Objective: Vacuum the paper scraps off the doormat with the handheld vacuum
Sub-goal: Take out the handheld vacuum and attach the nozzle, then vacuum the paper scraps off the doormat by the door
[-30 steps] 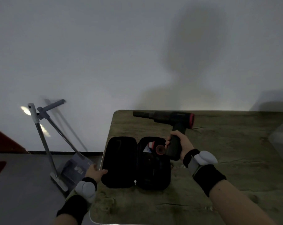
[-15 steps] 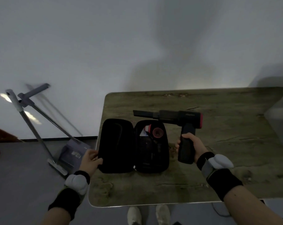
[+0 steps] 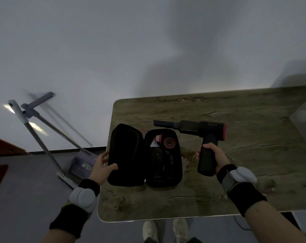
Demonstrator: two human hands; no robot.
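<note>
Head view, items as seen:

1. Counter (image 3: 245, 172): wood-grain top with rounded corners, standing against a pale wall.
2. Handheld vacuum (image 3: 197, 126): black, pistol-shaped, red ring at the rear, narrow nozzle pointing left. Held above the counter, just right of the case.
3. Right hand (image 3: 214, 156): fingers wrapped round the vacuum's grip; black wristband with a white pad.
4. Case (image 3: 144, 156): black zip case lying open on the counter's left part; the right half holds a red-rimmed round attachment (image 3: 168, 142).
5. Left hand (image 3: 102, 166): thumb laid on the case's left half, fingers behind its outer edge, holding it.
6. Dustpan and broom (image 3: 43, 137): long-handled, leaning at the wall, left of the counter.
7. Shoes (image 3: 164, 230): pale pair on the floor, below the counter's near edge.
</note>
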